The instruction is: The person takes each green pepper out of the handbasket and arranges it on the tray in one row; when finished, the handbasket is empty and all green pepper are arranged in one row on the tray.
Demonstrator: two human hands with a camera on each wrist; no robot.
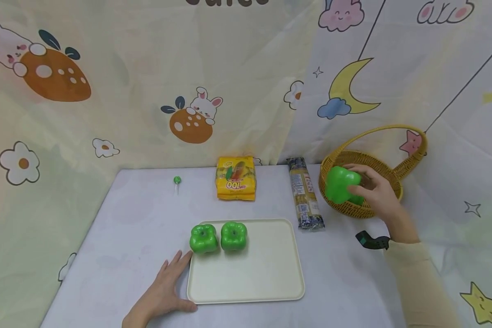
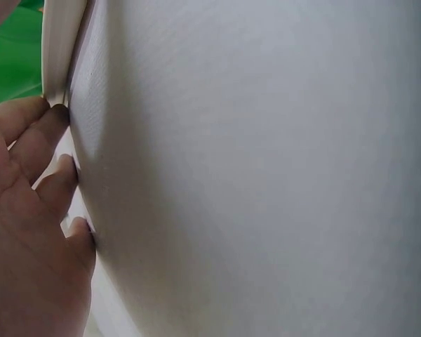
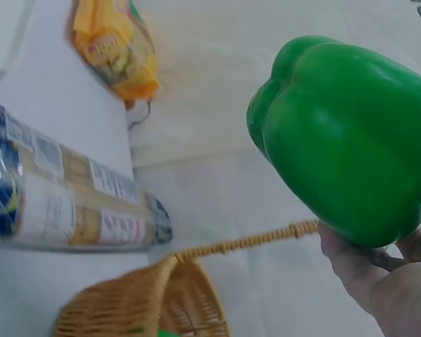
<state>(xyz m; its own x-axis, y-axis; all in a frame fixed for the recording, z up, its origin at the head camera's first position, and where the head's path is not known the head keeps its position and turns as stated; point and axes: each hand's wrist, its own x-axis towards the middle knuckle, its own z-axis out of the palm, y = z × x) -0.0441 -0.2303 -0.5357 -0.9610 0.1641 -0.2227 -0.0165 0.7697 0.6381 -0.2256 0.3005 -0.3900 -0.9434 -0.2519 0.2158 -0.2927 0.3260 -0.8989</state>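
Observation:
My right hand (image 1: 373,189) grips a green bell pepper (image 1: 339,184) above the wicker basket (image 1: 346,210); the right wrist view shows this bell pepper (image 3: 351,133) large, with fingers beneath it. Inside the basket, a bit of another green thing (image 1: 356,199) peeks out below the held pepper. Two more green bell peppers, a left one (image 1: 203,238) and a right one (image 1: 233,236), sit at the upper left of a cream tray (image 1: 262,273). Along the tray's left side rests my left hand (image 1: 164,287), fingers spread and touching its edge, thumb near the front corner.
A yellow snack bag (image 1: 235,178) stands at the table's back. Left of the basket lies a long clear packet with blue ends (image 1: 305,193). A small green lollipop (image 1: 177,182) lies at the back left. Behind the table hangs a printed cloth (image 1: 246,82).

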